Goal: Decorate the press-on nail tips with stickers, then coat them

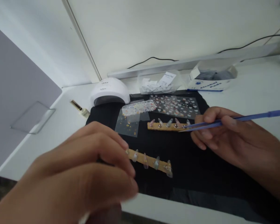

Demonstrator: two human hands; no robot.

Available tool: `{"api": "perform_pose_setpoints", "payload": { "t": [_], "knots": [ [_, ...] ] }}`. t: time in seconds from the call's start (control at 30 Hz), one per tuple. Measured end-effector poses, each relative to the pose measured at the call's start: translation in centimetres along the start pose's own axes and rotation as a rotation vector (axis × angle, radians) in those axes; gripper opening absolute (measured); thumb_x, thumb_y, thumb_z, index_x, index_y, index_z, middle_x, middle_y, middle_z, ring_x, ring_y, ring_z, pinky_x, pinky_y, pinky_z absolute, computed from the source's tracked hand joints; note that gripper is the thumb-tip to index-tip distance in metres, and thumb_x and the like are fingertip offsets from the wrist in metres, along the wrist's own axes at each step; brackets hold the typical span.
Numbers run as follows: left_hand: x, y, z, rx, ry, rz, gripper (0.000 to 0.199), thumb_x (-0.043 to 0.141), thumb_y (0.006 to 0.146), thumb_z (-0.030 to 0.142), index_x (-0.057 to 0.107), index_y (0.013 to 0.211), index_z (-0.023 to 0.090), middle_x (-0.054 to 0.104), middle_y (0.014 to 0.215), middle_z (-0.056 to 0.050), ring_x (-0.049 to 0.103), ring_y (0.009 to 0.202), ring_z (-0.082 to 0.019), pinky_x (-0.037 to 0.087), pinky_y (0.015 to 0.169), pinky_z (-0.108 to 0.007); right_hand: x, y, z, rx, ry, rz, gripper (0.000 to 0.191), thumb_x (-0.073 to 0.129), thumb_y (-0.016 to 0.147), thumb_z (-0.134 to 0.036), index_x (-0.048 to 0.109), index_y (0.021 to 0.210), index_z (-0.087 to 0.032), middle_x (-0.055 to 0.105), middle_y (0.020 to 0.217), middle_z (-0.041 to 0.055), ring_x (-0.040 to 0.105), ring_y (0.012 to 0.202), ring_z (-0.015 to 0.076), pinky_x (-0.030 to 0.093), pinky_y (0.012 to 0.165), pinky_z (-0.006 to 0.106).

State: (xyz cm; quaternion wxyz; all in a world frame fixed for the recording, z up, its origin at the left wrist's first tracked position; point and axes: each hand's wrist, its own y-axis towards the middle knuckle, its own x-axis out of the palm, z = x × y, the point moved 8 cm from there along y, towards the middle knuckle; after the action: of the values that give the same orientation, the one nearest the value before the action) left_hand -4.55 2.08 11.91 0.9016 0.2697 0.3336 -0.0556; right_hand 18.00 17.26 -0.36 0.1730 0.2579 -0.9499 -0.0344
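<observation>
My right hand (233,140) holds blue tweezers (207,125) between thumb and fingers. Their thin tips point left, over the right end of the farther tan strip (164,126), which carries several decorated false nails. Close to the camera, my left hand (88,168) is curled, thumb and index fingertip close together; whatever may be between them cannot be made out. Partly behind its fingers lies a nearer tan strip (150,161), also bearing several clear and pastel false nails. Both strips rest on a black mat (189,168).
Behind the strips lie a heart sticker sheet (175,105), a gold-flecked sheet (127,126) and a clear glittery case (138,107). A white nail lamp (110,90), a bin of packets (157,85) and an alcohol pads box (211,79) line the back. A polish bottle (84,112) lies left.
</observation>
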Motion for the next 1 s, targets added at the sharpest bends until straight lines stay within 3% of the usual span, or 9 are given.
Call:
{"api": "perform_pose_setpoints", "payload": {
  "t": [0.03,0.07,0.13,0.23,0.33,0.53,0.7,0.87,1.0],
  "knots": [
    [-0.9,0.1,-0.9,-0.029,0.052,0.067,0.021,0.063,0.088,0.010,0.070,0.096,0.028,0.071,0.088,-0.002,0.068,0.089,-0.024,0.056,0.086,-0.039,-0.1,0.0,-0.1,-0.010,-0.009,0.017,0.024,0.082,0.081,-0.048,0.075,0.081,-0.025,0.062,0.058,-0.0032,0.051,0.040,0.0101,0.050,0.043,0.028],
    [-0.6,0.4,-1.9,0.003,0.093,0.021,0.022,0.060,0.089,0.009,0.069,0.098,0.027,0.071,0.092,-0.002,0.068,0.089,-0.022,0.055,0.080,-0.034,-0.1,0.0,-0.1,-0.017,-0.020,0.031,0.024,0.083,0.080,-0.048,0.075,0.081,-0.025,0.062,0.060,-0.0031,0.050,0.039,0.0094,0.049,0.042,0.028],
    [-0.9,1.0,-5.3,-0.008,0.162,0.092,0.021,0.057,0.091,0.007,0.068,0.093,0.024,0.070,0.087,-0.001,0.065,0.081,-0.017,0.051,0.069,-0.029,-0.1,-0.1,-0.1,-0.018,-0.046,0.051,0.023,0.083,0.080,-0.048,0.076,0.083,-0.026,0.064,0.062,-0.0023,0.050,0.039,0.0089,0.048,0.041,0.028],
    [-0.2,1.7,-10.9,-0.065,0.224,0.158,0.015,0.057,0.091,0.010,0.067,0.089,0.019,0.068,0.080,-0.001,0.063,0.073,-0.015,0.049,0.067,-0.028,-0.1,-0.2,0.2,0.008,-0.094,0.062,0.026,0.080,0.082,-0.051,0.077,0.083,-0.025,0.062,0.055,-0.0007,0.052,0.039,0.0105,0.046,0.040,0.027],
    [1.4,1.6,-13.8,-0.091,0.225,0.108,0.014,0.056,0.091,0.013,0.069,0.091,0.018,0.069,0.079,-0.001,0.064,0.072,-0.016,0.049,0.066,-0.028,-0.2,-0.4,0.5,0.041,-0.129,0.068,0.026,0.079,0.083,-0.052,0.077,0.083,-0.026,0.061,0.051,0.0003,0.053,0.039,0.0120,0.046,0.040,0.026],
    [3.6,1.7,-15.1,-0.253,0.251,-0.029,0.013,0.054,0.088,0.017,0.067,0.089,0.019,0.066,0.078,-0.001,0.062,0.067,-0.017,0.046,0.062,-0.029,-0.6,-0.6,0.9,0.079,-0.169,0.086,0.025,0.080,0.082,-0.052,0.076,0.085,-0.027,0.064,0.056,0.0021,0.054,0.041,0.0130,0.046,0.041,0.029],
    [3.8,2.1,-16.7,-0.457,0.312,-0.024,0.008,0.058,0.085,0.021,0.061,0.092,0.021,0.065,0.086,-0.003,0.062,0.077,-0.022,0.046,0.071,-0.036,-0.9,-0.7,0.9,0.068,-0.195,0.093,0.026,0.082,0.079,-0.052,0.074,0.082,-0.028,0.060,0.055,-0.0006,0.051,0.041,0.0124,0.044,0.041,0.029],
    [4.4,2.0,-17.4,-0.600,0.295,-0.059,0.047,0.073,0.080,0.043,0.060,0.120,0.021,0.069,0.113,-0.010,0.066,0.090,-0.029,0.048,0.078,-0.041,-0.1,-1.0,0.0,0.035,-0.228,0.088,0.026,0.083,0.079,-0.050,0.075,0.081,-0.026,0.066,0.060,0.0020,0.053,0.042,0.0117,0.044,0.042,0.027],
    [5.1,2.3,-17.8,-0.631,0.256,-0.063,0.063,0.077,0.077,0.045,0.057,0.132,0.021,0.070,0.114,-0.011,0.068,0.096,-0.033,0.049,0.083,-0.043,1.5,-1.4,-1.7,-0.011,-0.258,0.069,0.019,0.083,0.081,-0.043,0.078,0.083,-0.025,0.072,0.066,0.0059,0.060,0.047,0.0137,0.046,0.042,0.025]
  ]
}}
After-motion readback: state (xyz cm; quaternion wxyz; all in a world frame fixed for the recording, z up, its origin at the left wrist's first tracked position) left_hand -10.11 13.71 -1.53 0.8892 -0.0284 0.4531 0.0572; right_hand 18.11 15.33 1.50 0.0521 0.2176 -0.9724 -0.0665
